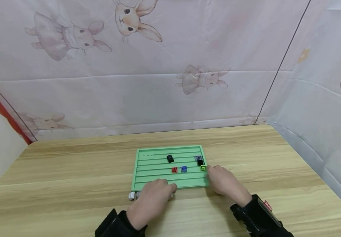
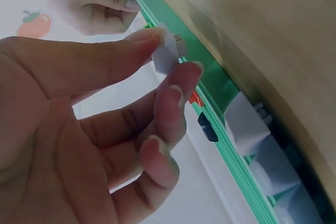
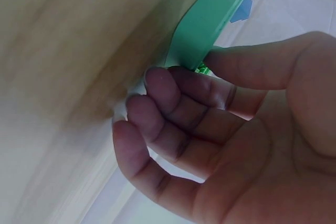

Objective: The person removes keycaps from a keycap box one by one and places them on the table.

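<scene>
A white keycap [image 2: 165, 53] with a stem on its underside is pinched between the thumb and fingertips of my left hand [image 1: 154, 196], at the front edge of the green ridged tray [image 1: 152, 164]. My right hand [image 1: 225, 182] grips the tray's right edge, its thumb at the rim and the other fingers curled beside it. Near that thumb sits a lime-green key switch [image 1: 203, 168]. Also on the tray are a red switch [image 1: 174, 170], a blue switch [image 1: 183, 169] and a black cap-like piece [image 1: 170, 158].
Along the tray's front edge stand several pale keycaps [image 2: 244, 124], partly hidden by my left hand in the head view. A greyish-purple switch [image 1: 198, 158] and a small black piece [image 1: 200, 162] lie at the tray's right. A wooden table [image 1: 69, 177] meets rabbit-printed cloth [image 1: 146, 98] behind.
</scene>
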A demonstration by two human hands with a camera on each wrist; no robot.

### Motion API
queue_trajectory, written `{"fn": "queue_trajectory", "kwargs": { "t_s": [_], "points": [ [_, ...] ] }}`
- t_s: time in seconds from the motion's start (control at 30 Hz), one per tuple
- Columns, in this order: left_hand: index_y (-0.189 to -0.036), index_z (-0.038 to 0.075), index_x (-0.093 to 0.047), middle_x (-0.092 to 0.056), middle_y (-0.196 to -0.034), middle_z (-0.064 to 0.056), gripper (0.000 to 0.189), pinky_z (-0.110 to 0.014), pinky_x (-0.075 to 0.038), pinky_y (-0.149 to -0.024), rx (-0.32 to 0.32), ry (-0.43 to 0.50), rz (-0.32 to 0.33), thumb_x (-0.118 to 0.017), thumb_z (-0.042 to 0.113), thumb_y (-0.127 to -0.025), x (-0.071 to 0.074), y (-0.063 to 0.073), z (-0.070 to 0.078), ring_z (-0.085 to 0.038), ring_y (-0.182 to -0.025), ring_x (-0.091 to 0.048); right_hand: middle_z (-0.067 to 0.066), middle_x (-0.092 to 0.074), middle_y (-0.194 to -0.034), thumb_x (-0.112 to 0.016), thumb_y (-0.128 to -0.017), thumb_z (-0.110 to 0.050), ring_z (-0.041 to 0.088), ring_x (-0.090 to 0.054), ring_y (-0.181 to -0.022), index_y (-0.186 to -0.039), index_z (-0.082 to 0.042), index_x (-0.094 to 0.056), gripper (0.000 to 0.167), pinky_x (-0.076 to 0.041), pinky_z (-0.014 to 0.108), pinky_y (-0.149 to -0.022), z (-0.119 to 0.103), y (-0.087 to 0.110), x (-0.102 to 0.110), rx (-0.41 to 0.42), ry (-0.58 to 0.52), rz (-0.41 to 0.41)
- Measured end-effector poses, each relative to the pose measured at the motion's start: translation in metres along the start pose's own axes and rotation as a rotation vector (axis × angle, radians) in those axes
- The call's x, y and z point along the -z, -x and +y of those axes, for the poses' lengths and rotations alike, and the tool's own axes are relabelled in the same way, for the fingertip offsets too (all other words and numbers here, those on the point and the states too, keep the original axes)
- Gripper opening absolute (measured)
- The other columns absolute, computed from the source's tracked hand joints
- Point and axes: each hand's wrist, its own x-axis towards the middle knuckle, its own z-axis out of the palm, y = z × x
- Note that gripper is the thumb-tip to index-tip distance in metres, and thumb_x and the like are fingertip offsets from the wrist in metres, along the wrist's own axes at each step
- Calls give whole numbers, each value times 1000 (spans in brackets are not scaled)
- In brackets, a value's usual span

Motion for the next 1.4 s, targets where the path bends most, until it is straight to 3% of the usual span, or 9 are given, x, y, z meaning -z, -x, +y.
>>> {"fn": "queue_trajectory", "kwargs": {
  "t_s": [0.9, 1.23, 1.4],
  "points": [
    [-78, 15, -70, -60, -69, 3, 18, -23, -42, -52, 47, 29, -20, -64, -2, -75, -5, -1, -1, -9, -63, -54, 12, -53, -71, -52, -86, 3, 18, -45, -57, -93, 10, -55, 11, -38, 29, -48, -1, 0, 1, -4, -12, -13],
    [-78, 12, -62, -41, -62, 4, 9, -21, -32, -48, 40, 13, 59, -62, 3, -81, -1, -1, 1, -8, -58, -39, 13, -53, -71, -53, -86, 2, 18, -45, -58, -93, 9, -55, 10, -39, 29, -49, -2, 0, 1, -4, -6, -7],
    [-80, 10, -63, -42, -64, 4, 10, -21, -32, -50, 25, 3, 78, -66, 2, -77, -1, -2, 0, -9, -60, -42, 12, -53, -71, -53, -87, 1, 18, -45, -58, -92, 8, -55, 9, -39, 30, -49, -2, 1, 2, -5, -5, -9]
  ]
}}
